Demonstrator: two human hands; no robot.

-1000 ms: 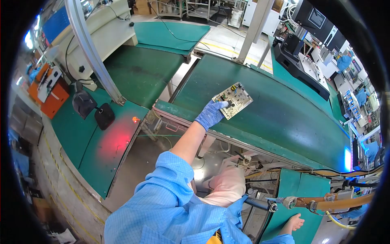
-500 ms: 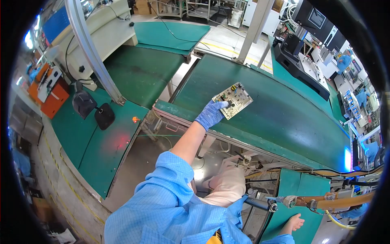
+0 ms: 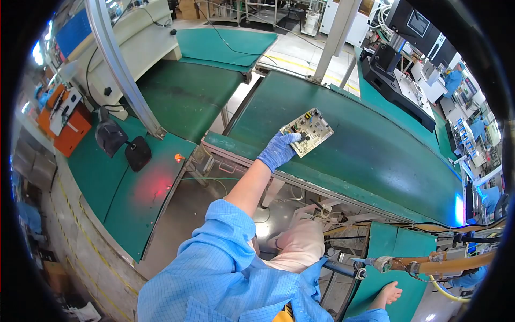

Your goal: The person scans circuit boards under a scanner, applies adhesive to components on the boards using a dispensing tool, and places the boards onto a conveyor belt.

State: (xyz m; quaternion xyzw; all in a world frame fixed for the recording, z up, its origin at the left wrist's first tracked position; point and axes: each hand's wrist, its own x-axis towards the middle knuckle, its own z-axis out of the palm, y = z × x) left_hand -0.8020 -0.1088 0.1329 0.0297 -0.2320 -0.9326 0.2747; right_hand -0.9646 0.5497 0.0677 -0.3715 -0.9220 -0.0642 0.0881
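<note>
My left hand (image 3: pixel 279 150), in a blue glove, grips the lower left edge of a circuit board (image 3: pixel 314 131), thumb on its top face. The board is tilted over the dark green conveyor belt (image 3: pixel 375 155), with its component side facing up. Black, yellow and silver parts stand on it. At the lower right, my bare right hand (image 3: pixel 390 293) rests by a green tabletop (image 3: pixel 383 268). Its fingers are curled together, and no object shows in them.
A black scanner on a stand (image 3: pixel 110 134) and a small orange light (image 3: pixel 178 158) are on the left green table (image 3: pixel 129 214). Metal posts (image 3: pixel 120 64) rise behind. A brown hose (image 3: pixel 456 265) crosses near my right hand. Co-workers in blue (image 3: pixel 453 80) are far off.
Both my hands and the board stay where they were. The red glow on the left table dimmed, then grew somewhat brighter. The brown hose at the right has shifted slightly.
</note>
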